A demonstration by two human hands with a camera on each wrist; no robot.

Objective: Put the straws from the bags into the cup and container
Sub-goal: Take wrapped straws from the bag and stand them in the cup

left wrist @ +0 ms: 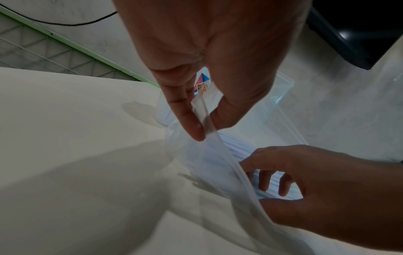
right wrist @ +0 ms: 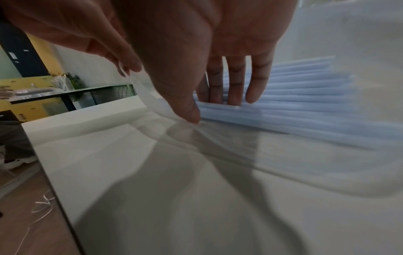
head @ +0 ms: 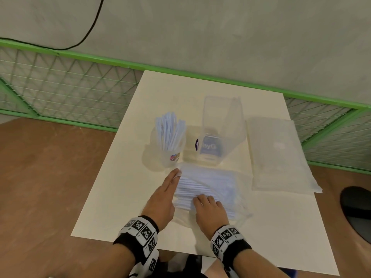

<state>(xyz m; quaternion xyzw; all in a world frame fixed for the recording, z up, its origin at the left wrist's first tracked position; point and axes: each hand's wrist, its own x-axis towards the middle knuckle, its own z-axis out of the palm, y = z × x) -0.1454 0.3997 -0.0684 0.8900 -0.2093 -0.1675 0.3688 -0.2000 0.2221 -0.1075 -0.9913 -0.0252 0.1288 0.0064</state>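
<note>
A clear zip bag [head: 218,183] full of pale blue straws [head: 196,187] lies on the white table [head: 112,197] in front of me. My left hand [head: 176,174] pinches the bag's zip edge [left wrist: 205,119] between thumb and finger and lifts it. My right hand [head: 200,199] reaches into the mouth. Its straight fingers [right wrist: 234,89] lie on the straws [right wrist: 294,107], and the thumb touches the lower film. Behind the bag stand a clear cup [head: 170,155] holding several straws and a tall clear container [head: 220,127] with nothing in it.
A flat clear bag with no straws [head: 279,155] lies at the table's right. A green mesh fence [head: 66,91] runs behind the table. A black object [head: 357,209] sits on the brown floor at the right.
</note>
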